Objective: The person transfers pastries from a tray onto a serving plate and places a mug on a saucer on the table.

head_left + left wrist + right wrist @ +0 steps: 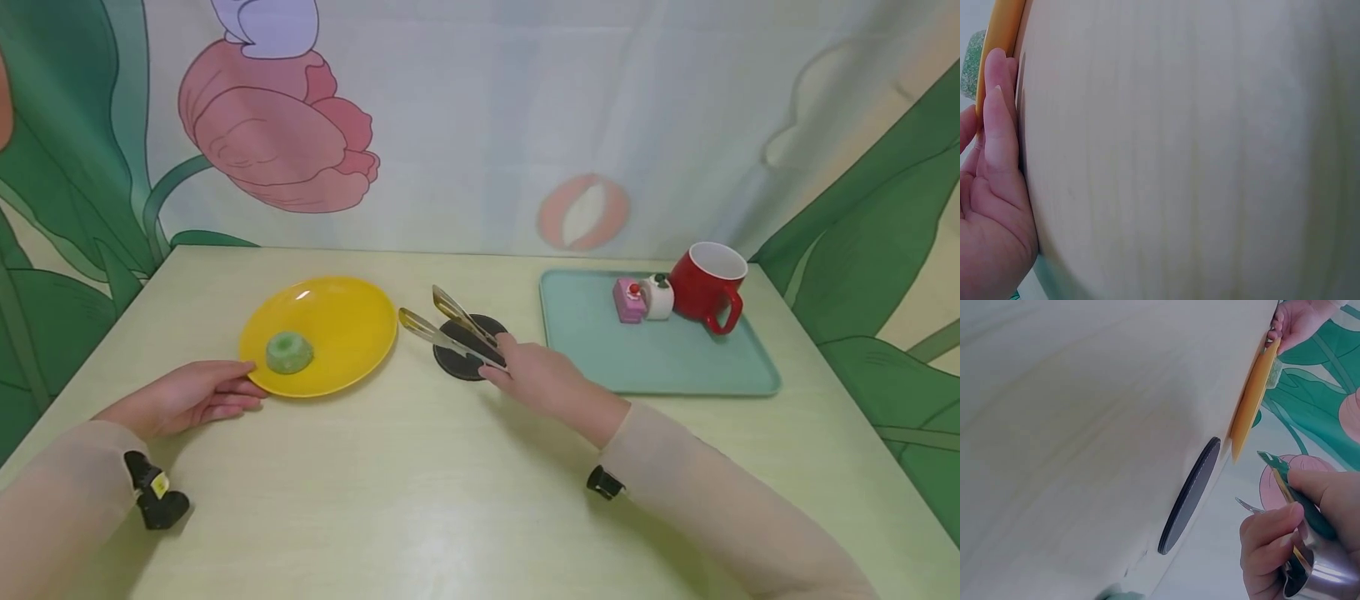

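Note:
My left hand (206, 396) pinches the near-left rim of a yellow plate (345, 325), thumb on top and fingers beneath, as the left wrist view also shows. On that plate, toward its left side, sits a green ring-shaped cake (289, 352). My right hand (543, 379) grips metal tongs (453, 337) around their arms. The tongs' tips are spread apart and point left toward the plate, with nothing between them. Beneath the tongs lies a round black coaster (1191, 497), partly covered by them in the head view.
At the right, a pale green tray (660, 362) carries a pink cake piece (629, 302), a small white cake (658, 297) and a red mug (705, 287). A printed curtain (450, 125) hangs behind the table's back edge.

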### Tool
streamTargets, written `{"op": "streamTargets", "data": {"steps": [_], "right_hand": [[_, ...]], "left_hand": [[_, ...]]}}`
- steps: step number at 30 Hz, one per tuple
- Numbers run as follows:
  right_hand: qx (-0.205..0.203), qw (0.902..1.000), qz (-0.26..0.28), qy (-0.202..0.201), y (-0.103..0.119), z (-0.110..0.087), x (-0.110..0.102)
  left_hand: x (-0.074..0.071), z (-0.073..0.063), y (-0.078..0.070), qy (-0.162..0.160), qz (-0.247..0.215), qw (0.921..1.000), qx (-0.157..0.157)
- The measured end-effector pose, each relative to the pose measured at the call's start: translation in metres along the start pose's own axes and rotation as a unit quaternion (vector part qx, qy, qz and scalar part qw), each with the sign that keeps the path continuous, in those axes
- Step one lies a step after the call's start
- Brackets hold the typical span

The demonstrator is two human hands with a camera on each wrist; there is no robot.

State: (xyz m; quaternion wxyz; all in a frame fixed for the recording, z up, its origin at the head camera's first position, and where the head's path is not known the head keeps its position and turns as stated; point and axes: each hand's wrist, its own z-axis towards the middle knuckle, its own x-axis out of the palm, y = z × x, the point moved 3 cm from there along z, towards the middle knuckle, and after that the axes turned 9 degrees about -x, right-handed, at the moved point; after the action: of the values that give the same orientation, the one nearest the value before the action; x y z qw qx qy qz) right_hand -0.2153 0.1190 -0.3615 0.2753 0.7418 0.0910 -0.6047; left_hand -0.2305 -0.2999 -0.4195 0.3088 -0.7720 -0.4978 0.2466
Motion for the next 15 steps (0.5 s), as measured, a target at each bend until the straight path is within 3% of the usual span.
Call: {"op": "streamTargets", "data": {"steps": [15], "right_hand": [[0.010, 0.9999, 0.006, -0.011, -0.018, -0.012, -0.002]], "left_hand": [[-0.001, 0.000, 0.001, 0.000, 0.002, 1.0000, 0.003]]}}
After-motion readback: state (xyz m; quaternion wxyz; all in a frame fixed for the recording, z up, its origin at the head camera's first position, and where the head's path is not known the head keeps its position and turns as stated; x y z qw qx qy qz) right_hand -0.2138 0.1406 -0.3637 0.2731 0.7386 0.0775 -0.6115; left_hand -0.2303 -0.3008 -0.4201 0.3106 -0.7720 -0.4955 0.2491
